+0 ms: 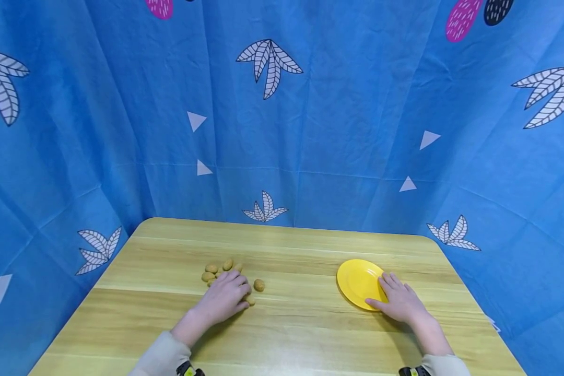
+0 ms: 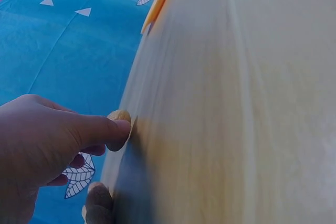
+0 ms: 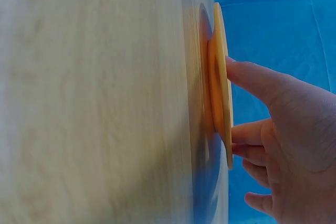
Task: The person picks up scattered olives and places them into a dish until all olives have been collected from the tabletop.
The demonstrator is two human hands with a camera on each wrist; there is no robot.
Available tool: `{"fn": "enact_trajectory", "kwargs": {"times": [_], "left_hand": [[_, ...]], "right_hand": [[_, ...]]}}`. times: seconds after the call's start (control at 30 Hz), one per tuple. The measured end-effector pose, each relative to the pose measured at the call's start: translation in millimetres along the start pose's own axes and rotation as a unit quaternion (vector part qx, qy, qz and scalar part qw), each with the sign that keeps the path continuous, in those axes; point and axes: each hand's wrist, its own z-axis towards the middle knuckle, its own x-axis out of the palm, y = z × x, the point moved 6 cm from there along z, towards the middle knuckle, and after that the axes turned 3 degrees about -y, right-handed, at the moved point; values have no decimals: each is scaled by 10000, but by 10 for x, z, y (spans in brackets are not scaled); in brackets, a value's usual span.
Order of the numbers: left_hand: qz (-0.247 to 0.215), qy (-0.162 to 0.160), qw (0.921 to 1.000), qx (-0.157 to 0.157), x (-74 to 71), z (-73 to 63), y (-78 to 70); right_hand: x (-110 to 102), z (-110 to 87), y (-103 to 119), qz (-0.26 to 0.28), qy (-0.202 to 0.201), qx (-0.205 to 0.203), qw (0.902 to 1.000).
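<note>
Blue curtain fabric (image 1: 338, 130), printed with white leaves and triangles, is hanging behind a pale wooden table (image 1: 301, 339). On the table's left half, a cluster of walnuts (image 1: 208, 277) (tan, rounded and rough-looking) is lying partly hidden by a person's left hand (image 1: 222, 296). That hand's thumb and fingers are pinching one walnut (image 2: 116, 145), seen best from the left wrist. Nearby, a stray walnut (image 1: 259, 285) is sitting just beyond the fingertips. On the right half, a round yellow plate (image 1: 359, 282) is lying on the wood, and the right hand (image 1: 401, 303) is resting on its right rim, thumb spread wide from the other fingers, which are touching the plate rather than curling round it.

Judging by looks, the walnuts are likely to be feeling light, hard and dry, offering good texture but probably rolling if nudged; a pinch across the widest part is promising the surest hold. The plate is looking thin, stiff and probably plastic, so it may be sliding easily under a push; its flared rim, standing clear of the table in the right wrist view, is offering the best place to grasp.
</note>
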Motion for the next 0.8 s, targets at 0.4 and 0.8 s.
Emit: {"fn": "enact_trajectory", "kwargs": {"times": [0.4,0.8], "left_hand": [[-47,-145,9998,110,-46,185,-98],[-47,-96,9998,185,-62,424,-287]], "right_hand": [[20,20,-28,7,16,1,10000],[1,-9,-23,87,-4,4,10000]]}}
